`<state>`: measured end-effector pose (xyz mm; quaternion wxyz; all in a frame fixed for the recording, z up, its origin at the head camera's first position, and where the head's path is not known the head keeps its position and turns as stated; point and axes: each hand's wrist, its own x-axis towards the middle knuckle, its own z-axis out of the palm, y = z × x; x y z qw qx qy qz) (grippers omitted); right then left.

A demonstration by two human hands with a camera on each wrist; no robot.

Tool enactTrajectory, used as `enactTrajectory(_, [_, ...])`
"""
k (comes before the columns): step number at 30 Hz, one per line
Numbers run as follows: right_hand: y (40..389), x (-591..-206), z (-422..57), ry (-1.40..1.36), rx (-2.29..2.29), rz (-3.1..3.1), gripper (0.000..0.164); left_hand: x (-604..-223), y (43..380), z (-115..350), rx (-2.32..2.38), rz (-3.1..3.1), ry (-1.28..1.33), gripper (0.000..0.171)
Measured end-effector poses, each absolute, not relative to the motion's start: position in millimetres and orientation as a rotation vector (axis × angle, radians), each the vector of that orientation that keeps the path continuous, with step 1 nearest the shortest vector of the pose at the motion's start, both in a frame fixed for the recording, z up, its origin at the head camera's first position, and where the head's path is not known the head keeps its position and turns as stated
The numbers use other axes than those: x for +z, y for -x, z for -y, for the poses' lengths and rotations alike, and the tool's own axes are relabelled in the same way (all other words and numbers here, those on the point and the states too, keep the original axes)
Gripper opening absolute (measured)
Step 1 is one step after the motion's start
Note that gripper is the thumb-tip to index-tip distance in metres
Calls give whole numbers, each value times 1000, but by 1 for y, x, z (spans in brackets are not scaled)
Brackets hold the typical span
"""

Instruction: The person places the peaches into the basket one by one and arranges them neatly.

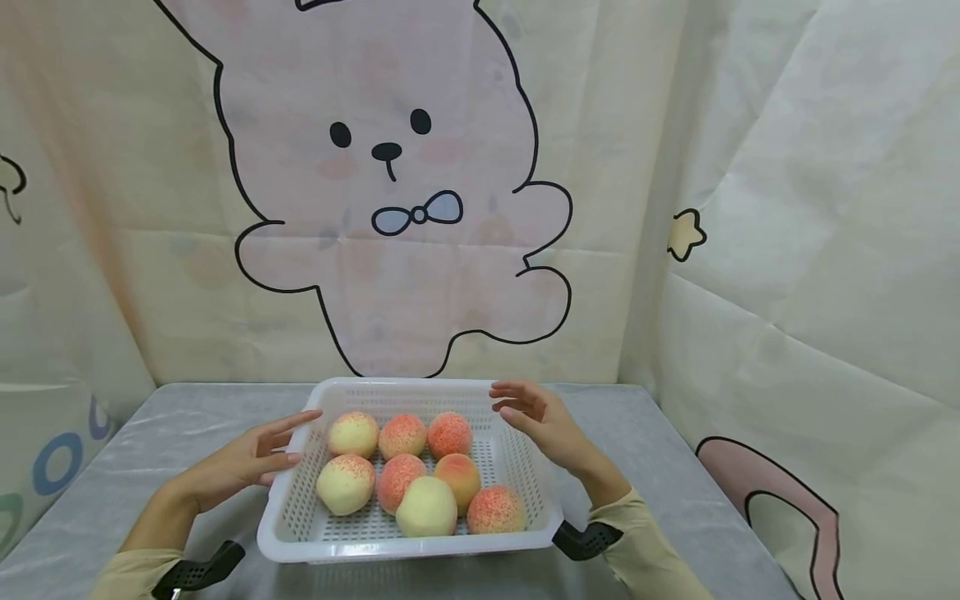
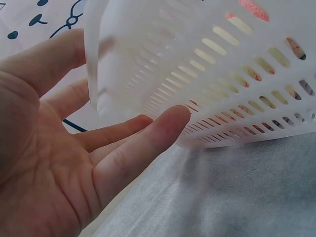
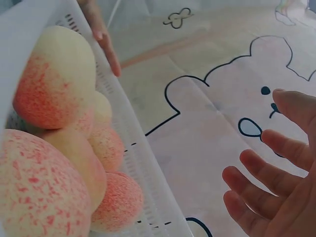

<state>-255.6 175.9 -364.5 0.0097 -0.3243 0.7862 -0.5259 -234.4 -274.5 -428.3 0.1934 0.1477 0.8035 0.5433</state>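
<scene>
A white plastic basket (image 1: 408,548) with slotted walls holds several peaches, pale yellow to red-speckled. One pale peach (image 1: 427,506) lies at the front, and a red-speckled peach (image 1: 496,509) is at the front right. My left hand (image 1: 240,461) is at the basket's left rim, fingers loosely extended. In the left wrist view, the thumb (image 2: 153,133) lies by the slotted outer wall, while other fingers are partly hidden behind the rim. My right hand (image 1: 547,425) is raised by the back right corner, fingers spread and slightly bent, holding nothing; the right wrist view shows it apart from the basket.
The basket stands on a table with a grey cloth (image 1: 622,442). Behind the table hangs a curtain (image 1: 592,317) with a cartoon bear, and further sheets (image 1: 810,250) enclose the sides. Black wrist devices (image 1: 587,540) sit on both forearms.
</scene>
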Motion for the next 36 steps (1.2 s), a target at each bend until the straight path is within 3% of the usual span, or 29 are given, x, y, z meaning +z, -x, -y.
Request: enactTrajectory(36, [268,-375,-217,844,-1869,-2517,37,-422,235,275,1478,-2308,-409,65])
